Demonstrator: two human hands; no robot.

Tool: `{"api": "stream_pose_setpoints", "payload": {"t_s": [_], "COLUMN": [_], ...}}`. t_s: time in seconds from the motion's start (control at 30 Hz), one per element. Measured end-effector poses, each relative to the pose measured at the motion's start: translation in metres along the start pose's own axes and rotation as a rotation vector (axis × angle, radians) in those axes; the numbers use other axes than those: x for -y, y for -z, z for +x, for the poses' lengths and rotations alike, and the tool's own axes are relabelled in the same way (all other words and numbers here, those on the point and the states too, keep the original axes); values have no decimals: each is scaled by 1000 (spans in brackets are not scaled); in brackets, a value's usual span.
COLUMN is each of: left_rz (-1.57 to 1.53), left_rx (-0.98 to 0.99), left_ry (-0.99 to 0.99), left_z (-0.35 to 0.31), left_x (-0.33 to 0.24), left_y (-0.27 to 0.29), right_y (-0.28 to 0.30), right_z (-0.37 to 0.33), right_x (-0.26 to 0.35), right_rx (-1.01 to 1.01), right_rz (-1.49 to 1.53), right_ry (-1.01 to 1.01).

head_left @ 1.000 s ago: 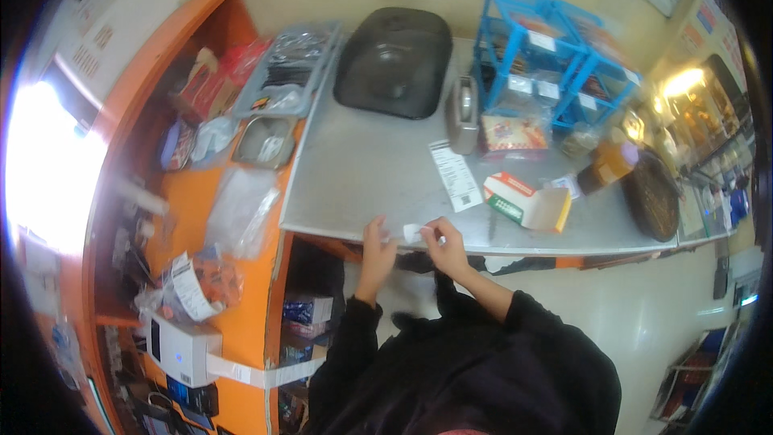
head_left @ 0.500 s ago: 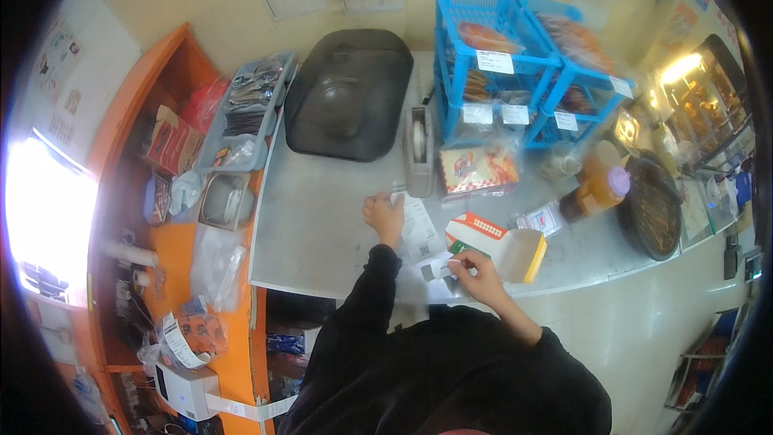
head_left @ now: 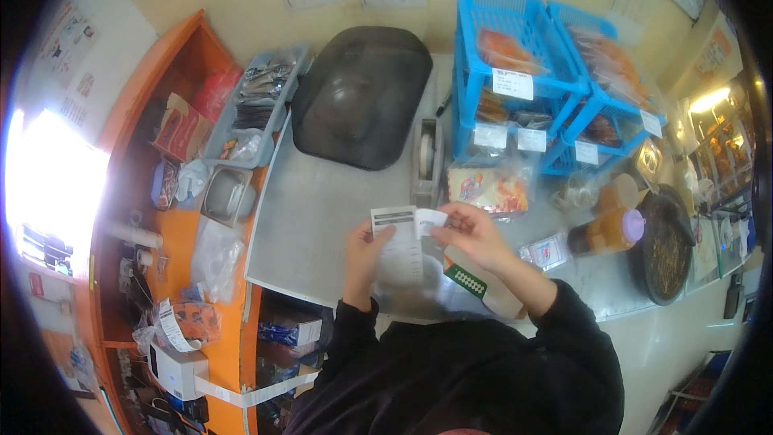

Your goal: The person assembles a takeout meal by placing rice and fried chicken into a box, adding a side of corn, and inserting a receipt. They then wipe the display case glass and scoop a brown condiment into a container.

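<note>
My left hand (head_left: 365, 258) pinches a long white printed receipt (head_left: 400, 262) by its left edge, holding it up over the counter. In my right hand (head_left: 477, 235) is a small curled white paper slip (head_left: 430, 220), gripped between thumb and fingers. The slip meets the top right corner of the receipt; whether the two are joined I cannot tell. Under my right wrist lies a cardboard food box (head_left: 467, 278) with a green and white printed side, partly hidden by the forearm. Just beyond the hands stands a narrow grey tape dispenser (head_left: 426, 163).
A large dark lid (head_left: 362, 101) lies on the steel counter (head_left: 278, 225). Stacked blue baskets (head_left: 515, 72) with bagged goods stand at the back right, near a printed box (head_left: 487, 189), a sauce bottle (head_left: 612, 229) and a dark round pan (head_left: 664, 254). A cutlery tray (head_left: 258, 105) is at left.
My left hand has lifted the receipt off the counter and brought it nearer. My right hand has moved up with the small slip to the receipt's top. The view has shifted slightly.
</note>
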State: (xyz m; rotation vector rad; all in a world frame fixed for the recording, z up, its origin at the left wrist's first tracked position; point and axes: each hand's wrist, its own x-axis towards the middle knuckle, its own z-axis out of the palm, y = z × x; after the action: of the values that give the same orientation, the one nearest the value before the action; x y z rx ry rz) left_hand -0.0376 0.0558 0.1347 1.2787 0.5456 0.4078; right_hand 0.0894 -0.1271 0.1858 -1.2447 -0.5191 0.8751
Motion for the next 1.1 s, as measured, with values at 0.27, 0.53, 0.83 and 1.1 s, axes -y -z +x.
{"api": "stream_pose_setpoints", "payload": {"t_s": [0.27,0.53,0.83,1.1], "left_rz": [-35,-107,-34,431], "left_rx": [89,174,144,358], "left_ry": [45,10,24,-376], "left_z": [-2,1,3,12], "left_x": [2,6,0,-18], "left_y": [-33,-41,-56,-102], "right_y": [-8,-3,3,44], "right_z": [49,43,29,-18], "right_x": [-12,-16,-9,-5], "right_rx": [-178,-252,-289,-491], "right_rz": [-119,-201,-456,-418], "right_ry": [180,214,311,370]}}
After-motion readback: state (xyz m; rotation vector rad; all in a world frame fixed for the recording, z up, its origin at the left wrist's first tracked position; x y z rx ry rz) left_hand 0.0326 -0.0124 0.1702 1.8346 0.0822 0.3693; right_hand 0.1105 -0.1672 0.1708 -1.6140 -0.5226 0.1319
